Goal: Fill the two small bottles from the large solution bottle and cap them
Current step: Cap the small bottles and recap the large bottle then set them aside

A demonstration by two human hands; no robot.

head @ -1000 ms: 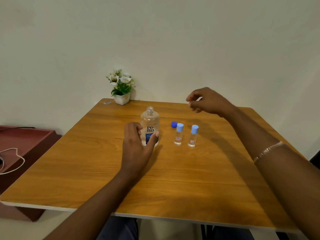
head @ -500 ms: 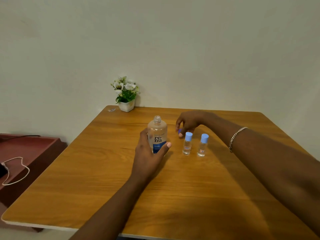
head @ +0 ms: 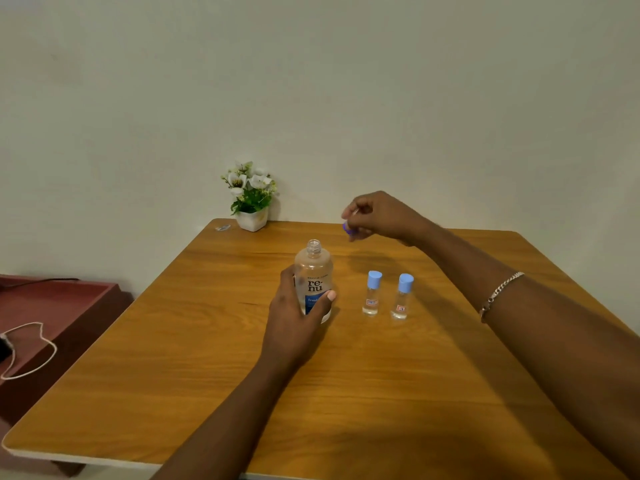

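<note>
Liquid shows in both small bottles (head: 371, 299) (capped) — large bottle (head: 313, 271) uncapped.

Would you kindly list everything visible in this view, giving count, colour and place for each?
large solution bottle: 1, clear with a blue label, uncapped, upright at mid-table
small bottles: 2, clear with light blue caps, upright side by side to the right of the large bottle
dark blue cap: 1, held above the table
flower pot: 1, white with white flowers, far edge of the table
small scrap: 1, pale, beside the pot; unidentifiable
table: 1, wood
ledge: 1, reddish brown, at left
cord: 1, white, on the ledge
wall: pale
bracelet: 1, silver, right wrist
left hand: grips the large bottle
right hand: fingers pinch the cap
</note>
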